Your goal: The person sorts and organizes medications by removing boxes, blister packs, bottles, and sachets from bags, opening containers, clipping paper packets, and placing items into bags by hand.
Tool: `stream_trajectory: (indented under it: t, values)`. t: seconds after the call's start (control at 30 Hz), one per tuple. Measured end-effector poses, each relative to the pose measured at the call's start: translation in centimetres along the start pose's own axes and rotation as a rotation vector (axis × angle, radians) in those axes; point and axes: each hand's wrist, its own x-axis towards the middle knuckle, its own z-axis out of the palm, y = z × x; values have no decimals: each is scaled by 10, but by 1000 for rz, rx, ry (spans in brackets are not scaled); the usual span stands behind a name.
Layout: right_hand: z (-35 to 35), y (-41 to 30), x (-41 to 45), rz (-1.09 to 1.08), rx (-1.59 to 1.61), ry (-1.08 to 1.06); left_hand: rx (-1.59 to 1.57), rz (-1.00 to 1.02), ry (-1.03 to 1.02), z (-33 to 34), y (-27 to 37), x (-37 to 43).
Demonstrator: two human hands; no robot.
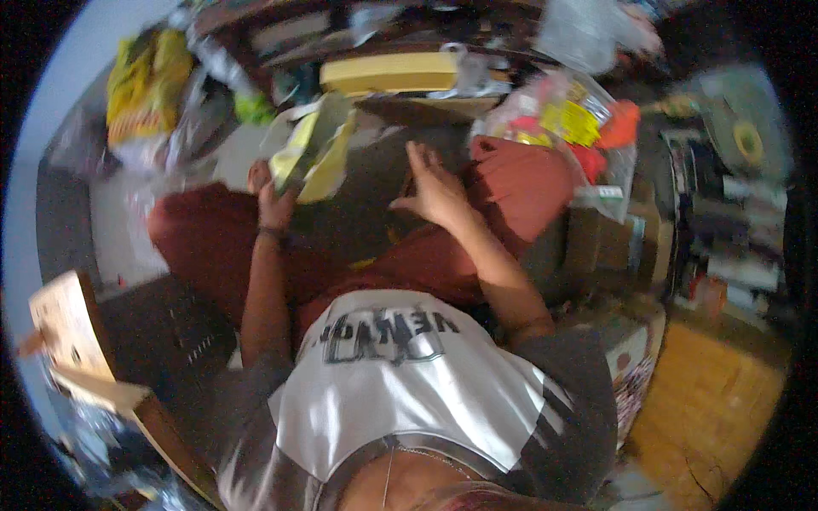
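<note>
Pale yellow sheet material [329, 169], creased and blurred, hangs from my left hand [278, 195], which grips its near left edge. Whether it is paper, film or a bag cannot be told. My right hand [438, 191] is held out over my lap, palm turned inward, fingers apart, with nothing in it. A gap separates it from the yellow material. Both hands are above my crossed legs in reddish trousers [524, 185]. A long yellow block or box [390, 72] lies beyond them.
A clear bag of colourful packets [565, 121] lies by my right knee. A yellow plastic bag [150, 83] is at the far left. Cardboard boxes [613, 236] stand right, near a wooden panel [709, 396]. An opened carton [77, 326] is at the lower left.
</note>
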Motion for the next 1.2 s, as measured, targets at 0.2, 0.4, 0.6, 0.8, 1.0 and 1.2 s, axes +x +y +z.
stream_trajectory:
  t: [0.2,0.4,0.6,0.8,1.0,1.2]
  values:
    - [-40,-64,1,-204,277,-92,380,453,38,-29,121,-44]
    - [-77,-101,-44,-332,735,115,-187,124,-301,-5,227,-74]
    - [-80,-43,-55,-116,565,554,193,829,-532,69,319,-48]
    - [-230,39,-124,353,328,938,-95,1225,-397,121,403,-66]
    - [-277,197,-156,410,428,1240,-291,510,-519,220,347,-12]
    - [-215,282,-116,639,869,1177,1,232,-234,345,288,33]
